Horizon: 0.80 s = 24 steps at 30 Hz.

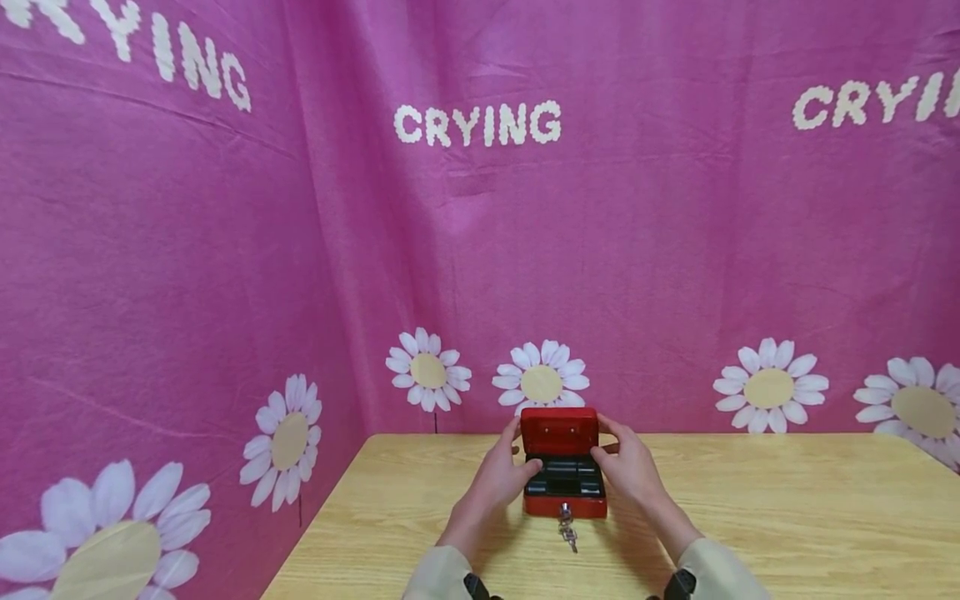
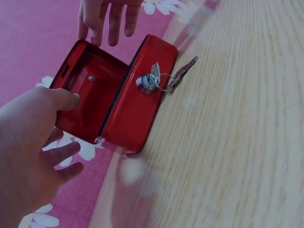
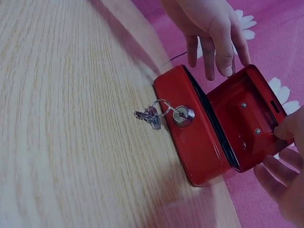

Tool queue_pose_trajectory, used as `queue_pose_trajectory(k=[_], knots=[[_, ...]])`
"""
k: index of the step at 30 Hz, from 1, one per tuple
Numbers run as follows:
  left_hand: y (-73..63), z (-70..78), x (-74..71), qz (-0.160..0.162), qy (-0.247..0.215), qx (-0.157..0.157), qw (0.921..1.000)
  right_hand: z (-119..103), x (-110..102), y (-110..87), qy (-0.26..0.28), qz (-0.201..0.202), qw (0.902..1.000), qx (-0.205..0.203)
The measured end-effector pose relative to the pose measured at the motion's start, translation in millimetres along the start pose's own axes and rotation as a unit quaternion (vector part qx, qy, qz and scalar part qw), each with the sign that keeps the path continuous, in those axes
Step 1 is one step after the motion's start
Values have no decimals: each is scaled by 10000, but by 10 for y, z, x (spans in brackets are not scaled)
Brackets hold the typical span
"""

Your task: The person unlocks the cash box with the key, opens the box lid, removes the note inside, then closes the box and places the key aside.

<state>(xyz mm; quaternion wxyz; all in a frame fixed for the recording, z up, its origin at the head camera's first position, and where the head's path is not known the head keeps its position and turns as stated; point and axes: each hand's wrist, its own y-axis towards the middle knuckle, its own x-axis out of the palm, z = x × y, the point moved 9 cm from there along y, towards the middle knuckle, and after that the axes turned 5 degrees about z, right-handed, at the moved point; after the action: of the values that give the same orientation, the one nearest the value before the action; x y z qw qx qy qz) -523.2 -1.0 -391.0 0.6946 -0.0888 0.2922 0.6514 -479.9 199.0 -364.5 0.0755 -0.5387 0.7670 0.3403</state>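
A red cash box (image 1: 566,505) stands on the wooden table with its lid (image 1: 559,429) raised at the back. Inside sits a black compartment tray (image 1: 562,477). A key with a ring and more keys (image 1: 568,533) hangs from the front lock (image 2: 147,82). My left hand (image 1: 495,475) is at the lid's left side, thumb in front and index finger reaching behind. On the right side my right hand (image 1: 632,467) stands likewise, thumb at the lid's inner edge. The other fingers of both hands are spread loosely. Whether the thumbs press on the lid is hard to tell.
Behind the wooden table (image 1: 787,517) hangs a pink cloth (image 1: 637,275) printed with daisies and lettering. The same cloth covers the left side. The box stands near the table's far edge.
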Motion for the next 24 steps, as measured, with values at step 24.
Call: queue_pose_trajectory(k=[24], knots=[[-156,-119,-50,-152,251,-75,9995,58,-103,-73,7,135,9997,-227]])
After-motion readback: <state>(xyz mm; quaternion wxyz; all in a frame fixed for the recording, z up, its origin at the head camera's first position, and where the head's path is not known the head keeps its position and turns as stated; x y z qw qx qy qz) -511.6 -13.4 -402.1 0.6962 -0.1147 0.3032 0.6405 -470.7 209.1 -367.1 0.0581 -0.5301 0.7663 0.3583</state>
